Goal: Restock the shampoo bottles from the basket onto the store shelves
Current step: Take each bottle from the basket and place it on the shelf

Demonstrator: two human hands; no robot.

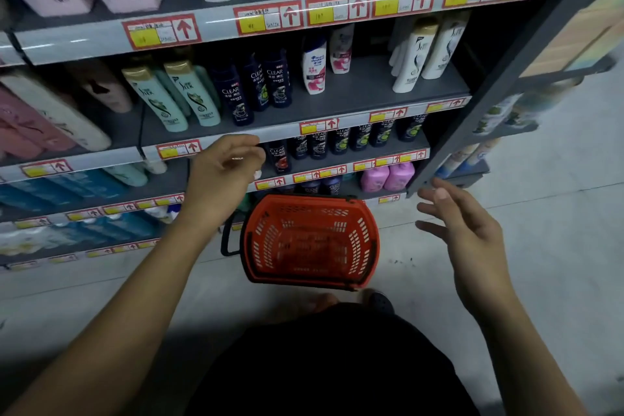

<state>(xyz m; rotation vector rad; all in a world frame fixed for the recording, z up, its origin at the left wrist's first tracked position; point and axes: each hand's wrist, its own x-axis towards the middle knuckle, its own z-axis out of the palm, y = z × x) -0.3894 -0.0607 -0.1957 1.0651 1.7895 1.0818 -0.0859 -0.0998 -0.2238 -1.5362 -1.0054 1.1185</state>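
A red plastic basket (309,240) with black handles stands on the floor below the shelves, and I see no bottles inside it. My left hand (226,167) hangs in front of the lower shelf edge, fingers loosely curled, holding nothing, right beside a dark Clear shampoo bottle (279,156). My right hand (462,230) floats open to the right of the basket, fingers spread. More dark Clear bottles (256,86) stand on the middle shelf, between mint-green bottles (175,94) and white-and-pink bottles (314,67).
Grey store shelves (354,94) with red-and-yellow price tags fill the view. Pink bottles (386,176) sit low at the right. A second shelf unit (526,105) stands at the right. Grey floor spreads around the basket, and my feet are just behind it.
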